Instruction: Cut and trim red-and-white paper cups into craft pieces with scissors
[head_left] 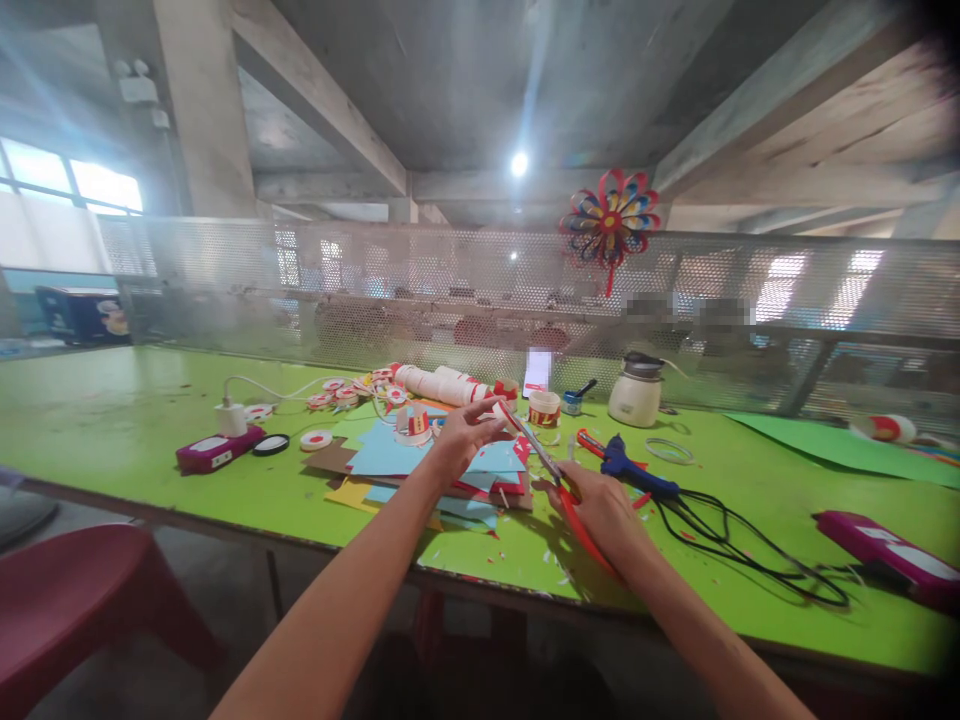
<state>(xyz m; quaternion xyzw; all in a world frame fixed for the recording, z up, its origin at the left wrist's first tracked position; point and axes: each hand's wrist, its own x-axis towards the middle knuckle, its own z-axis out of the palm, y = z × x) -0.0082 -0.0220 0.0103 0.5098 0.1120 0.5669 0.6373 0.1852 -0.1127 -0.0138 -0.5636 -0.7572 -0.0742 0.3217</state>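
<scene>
Above a pile of coloured paper [401, 452], my left hand [466, 432] pinches a small white-and-red paper piece [502, 408] between thumb and fingers. My right hand [600, 508] grips a pair of scissors [541, 455] by its orange handles. The scissor blades point up and left, with their tips at the paper piece. Whether the blades are cutting into it is too small to tell. Just behind my hands stands a cut paper cup ring [544, 408], and another cup ring [414, 427] sits on the blue sheets.
A blue glue gun [634, 468] with a black cable lies right of my right hand. Stacked paper cups [442, 384], a phone [537, 372] and a cream jug [636, 392] stand behind. Magenta power strips [217, 450] lie at both sides. A paper flower [611, 222] hangs on the mesh screen.
</scene>
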